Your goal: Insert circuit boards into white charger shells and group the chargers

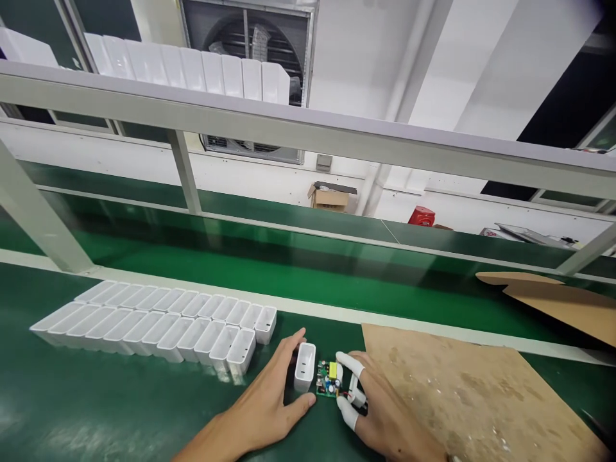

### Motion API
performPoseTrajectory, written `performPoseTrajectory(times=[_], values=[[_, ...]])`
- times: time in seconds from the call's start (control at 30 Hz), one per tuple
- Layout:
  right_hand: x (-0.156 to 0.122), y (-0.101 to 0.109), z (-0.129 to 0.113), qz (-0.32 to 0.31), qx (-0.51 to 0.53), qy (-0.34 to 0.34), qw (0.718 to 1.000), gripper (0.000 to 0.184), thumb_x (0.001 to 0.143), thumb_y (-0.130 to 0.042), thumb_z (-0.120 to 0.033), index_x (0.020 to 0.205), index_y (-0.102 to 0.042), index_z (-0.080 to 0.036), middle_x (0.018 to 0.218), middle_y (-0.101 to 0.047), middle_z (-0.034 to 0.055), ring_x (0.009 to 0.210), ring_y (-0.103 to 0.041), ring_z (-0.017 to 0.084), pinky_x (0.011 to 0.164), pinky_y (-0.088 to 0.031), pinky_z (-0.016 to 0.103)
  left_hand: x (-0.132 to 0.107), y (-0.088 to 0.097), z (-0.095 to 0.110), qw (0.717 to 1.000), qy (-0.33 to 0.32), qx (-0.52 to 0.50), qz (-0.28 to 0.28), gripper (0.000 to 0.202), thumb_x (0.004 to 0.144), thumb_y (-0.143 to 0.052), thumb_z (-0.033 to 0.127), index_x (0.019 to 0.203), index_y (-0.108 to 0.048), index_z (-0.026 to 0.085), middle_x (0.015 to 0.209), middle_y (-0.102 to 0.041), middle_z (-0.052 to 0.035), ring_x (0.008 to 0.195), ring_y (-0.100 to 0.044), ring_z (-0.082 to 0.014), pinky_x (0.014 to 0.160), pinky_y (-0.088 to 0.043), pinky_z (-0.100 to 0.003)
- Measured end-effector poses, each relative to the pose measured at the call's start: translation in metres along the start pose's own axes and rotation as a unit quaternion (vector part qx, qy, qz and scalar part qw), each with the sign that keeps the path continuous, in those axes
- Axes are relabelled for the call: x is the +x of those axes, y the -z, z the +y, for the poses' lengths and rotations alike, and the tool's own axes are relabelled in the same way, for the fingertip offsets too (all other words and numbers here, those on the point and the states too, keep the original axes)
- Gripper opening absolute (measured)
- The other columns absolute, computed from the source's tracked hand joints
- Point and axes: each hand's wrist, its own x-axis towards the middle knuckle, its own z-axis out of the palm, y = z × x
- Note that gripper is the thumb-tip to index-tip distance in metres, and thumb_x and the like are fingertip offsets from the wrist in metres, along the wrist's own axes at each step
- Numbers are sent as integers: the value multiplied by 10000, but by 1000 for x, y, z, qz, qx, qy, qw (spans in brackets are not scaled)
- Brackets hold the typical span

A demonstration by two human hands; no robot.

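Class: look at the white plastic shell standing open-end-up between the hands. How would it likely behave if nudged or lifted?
The white shell looks hollow and thin-walled, so probably light and stiff. Standing tall on a narrow base, it may tip if pushed high up. The left hand cups it, and its glossy sides could be slippery on the green mat.

A: Bench surface green [96,398]; conveyor belt [289,263] runs behind it, far side. Grey metal rail [308,131] crosses overhead.

B: Noted. Far wall white [366,58], large ventilation fan [250,45] set in it. Cardboard box [330,196] on the floor beyond; brown board [462,391] near right.
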Motion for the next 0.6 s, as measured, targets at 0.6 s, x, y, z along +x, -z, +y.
performPoseTrajectory(times=[0.6], values=[[-1,15,-41,175,-81,89,977,630,894,-568,-188,1506,-425,-243,1305,-671,150,1232,-656,363,1008,-590,561,-6,-7,15,992,-109,38,57,763,1012,-561,153,1642,-174,343,1491,-563,-110,1393,-548,-290,1191,-492,-489]])
